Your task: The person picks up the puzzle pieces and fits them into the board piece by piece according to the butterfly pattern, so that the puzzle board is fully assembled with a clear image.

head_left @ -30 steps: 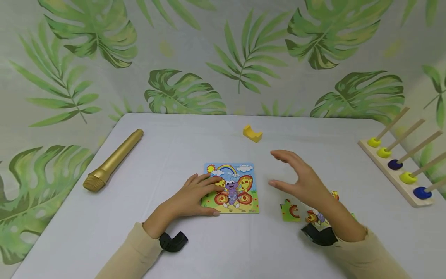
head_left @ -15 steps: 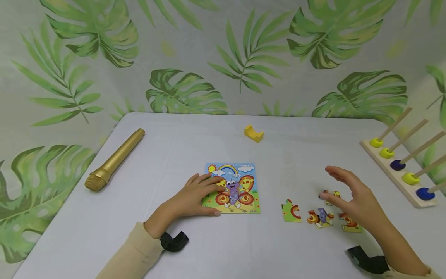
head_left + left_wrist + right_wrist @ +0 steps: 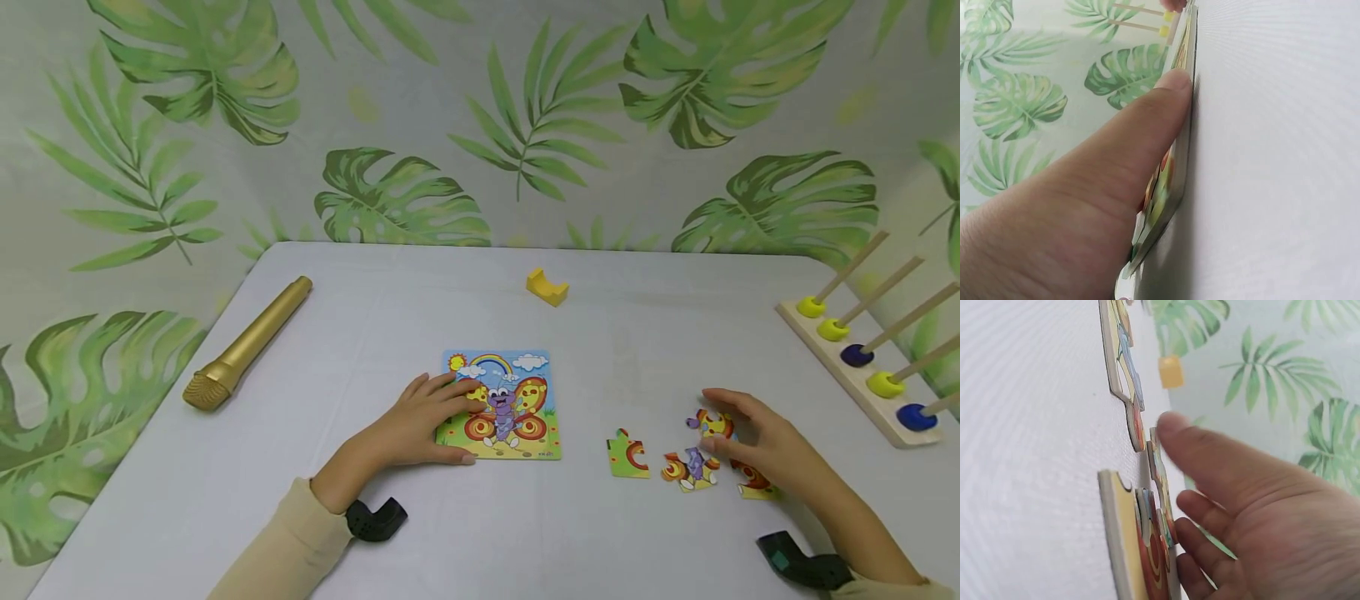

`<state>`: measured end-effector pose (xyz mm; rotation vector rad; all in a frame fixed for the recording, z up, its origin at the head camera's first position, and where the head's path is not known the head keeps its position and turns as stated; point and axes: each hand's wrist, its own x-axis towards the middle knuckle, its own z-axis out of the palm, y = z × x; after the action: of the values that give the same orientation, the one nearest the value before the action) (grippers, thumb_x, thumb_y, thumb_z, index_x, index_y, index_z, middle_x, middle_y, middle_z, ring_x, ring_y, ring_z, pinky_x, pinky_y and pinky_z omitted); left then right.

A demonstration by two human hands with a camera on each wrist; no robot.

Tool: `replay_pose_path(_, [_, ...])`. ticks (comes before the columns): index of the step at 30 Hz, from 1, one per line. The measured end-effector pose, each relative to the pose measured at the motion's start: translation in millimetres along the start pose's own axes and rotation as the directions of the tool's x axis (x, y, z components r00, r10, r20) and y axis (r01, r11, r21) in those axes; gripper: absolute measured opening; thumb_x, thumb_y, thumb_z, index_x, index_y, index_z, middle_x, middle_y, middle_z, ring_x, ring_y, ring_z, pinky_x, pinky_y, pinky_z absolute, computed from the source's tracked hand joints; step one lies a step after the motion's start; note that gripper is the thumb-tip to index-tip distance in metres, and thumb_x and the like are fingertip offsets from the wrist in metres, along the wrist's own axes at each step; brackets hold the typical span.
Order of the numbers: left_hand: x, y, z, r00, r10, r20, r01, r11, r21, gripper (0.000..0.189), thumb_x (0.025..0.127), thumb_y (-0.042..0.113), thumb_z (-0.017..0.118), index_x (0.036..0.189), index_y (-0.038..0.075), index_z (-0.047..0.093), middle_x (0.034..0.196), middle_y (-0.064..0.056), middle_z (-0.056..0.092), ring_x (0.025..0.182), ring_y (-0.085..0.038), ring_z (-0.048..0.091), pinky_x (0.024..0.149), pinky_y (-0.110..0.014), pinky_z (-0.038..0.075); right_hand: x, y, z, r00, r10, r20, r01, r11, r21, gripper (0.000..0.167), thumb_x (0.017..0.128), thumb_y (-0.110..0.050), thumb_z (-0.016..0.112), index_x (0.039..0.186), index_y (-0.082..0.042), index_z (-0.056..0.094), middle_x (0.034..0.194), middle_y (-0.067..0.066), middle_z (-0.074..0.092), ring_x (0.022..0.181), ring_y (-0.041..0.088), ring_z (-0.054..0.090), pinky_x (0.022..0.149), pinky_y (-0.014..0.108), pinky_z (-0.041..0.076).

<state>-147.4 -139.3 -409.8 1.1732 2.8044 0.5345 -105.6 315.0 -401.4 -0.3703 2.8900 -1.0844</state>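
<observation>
My left hand (image 3: 416,421) lies spread over the left part of a square butterfly puzzle board (image 3: 536,400); its thumb rests along the near edge. At the right, my right hand (image 3: 765,437) hovers low around a yellow-and-red puzzle piece (image 3: 712,423), thumb and fingers apart on either side of it. In the right wrist view the thumb (image 3: 1175,424) stands just off that piece; whether the other fingers touch it I cannot tell. Beside it lie a piece with a purple body (image 3: 692,469) and a red-and-yellow corner piece (image 3: 756,485), partly covered by the hand. A green piece (image 3: 627,455) lies nearer the board.
A gold microphone (image 3: 247,346) lies at the left of the white table (image 3: 420,300). Farther back is a yellow notched block (image 3: 547,287). A wooden peg stand (image 3: 855,371) with yellow and blue beads stands at the right edge. A leaf-print cloth (image 3: 405,100) hangs behind.
My right hand has moved right from beside the board, then lowered over the yellow-and-red piece, bringing the loose pieces into view. My left hand has stayed on the board.
</observation>
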Motion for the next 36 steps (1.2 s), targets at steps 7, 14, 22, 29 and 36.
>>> replay_pose_path(7, [0.2,-0.4,1.0,1.0,-0.007,0.01,0.007,1.0,0.006,0.068,0.073,0.067,0.054,0.13,0.03,0.047,0.143,0.008,0.029,0.132,-0.021,0.016,0.104,-0.049,0.008,2.6,4.8,1.9,0.996,-0.09,0.001,0.09,0.994,-0.063,0.05,0.079,-0.019,0.069,0.12,0.001,0.05,0.122,0.022,0.042,0.114,0.043,0.034,0.087,0.065,0.024])
replay_pose_path(14, [0.1,0.7,0.2,1.0,-0.012,0.013,0.012,1.0,-0.004,0.067,0.073,0.065,0.057,0.13,0.029,0.047,0.143,0.008,0.029,0.132,-0.022,0.016,0.103,-0.05,0.007,4.6,2.4,2.5,0.994,-0.103,-0.026,0.099,0.988,-0.118,0.041,0.076,-0.015,0.072,0.111,0.0,0.056,0.115,0.021,0.046,0.106,0.043,0.04,0.081,0.063,0.032])
replay_pose_path(22, [0.0,1.3,-0.8,1.0,-0.005,0.013,0.005,1.0,-0.008,0.067,0.074,0.064,0.057,0.129,0.029,0.047,0.142,0.007,0.029,0.132,-0.022,0.016,0.103,-0.051,0.008,5.4,-1.1,2.5,0.996,-0.036,-0.087,0.022,0.987,-0.157,0.041,0.082,-0.022,0.067,0.113,-0.001,0.051,0.109,0.018,0.052,0.095,0.029,0.047,0.075,0.05,0.041])
replay_pose_path(29, [-0.2,0.5,-0.8,1.0,-0.005,0.009,0.005,1.0,-0.001,0.067,0.074,0.066,0.054,0.13,0.029,0.047,0.143,0.007,0.029,0.132,-0.021,0.016,0.103,-0.05,0.007,8.6,-31.0,0.5,0.972,-0.123,-0.199,0.113,0.992,-0.058,0.04,0.083,-0.014,0.066,0.119,-0.004,0.052,0.11,0.008,0.053,0.093,0.001,0.044,0.075,0.011,0.035])
replay_pose_path(36, [0.2,1.1,-1.2,1.0,-0.001,0.012,0.001,1.0,-0.002,0.065,0.075,0.064,0.055,0.129,0.029,0.047,0.142,0.007,0.029,0.132,-0.022,0.016,0.103,-0.05,0.007,22.6,-82.2,9.8,0.933,-0.27,-0.238,0.283,0.959,0.021,0.044,0.076,-0.002,0.07,0.118,-0.005,0.055,0.113,0.001,0.052,0.098,0.003,0.044,0.082,0.006,0.032])
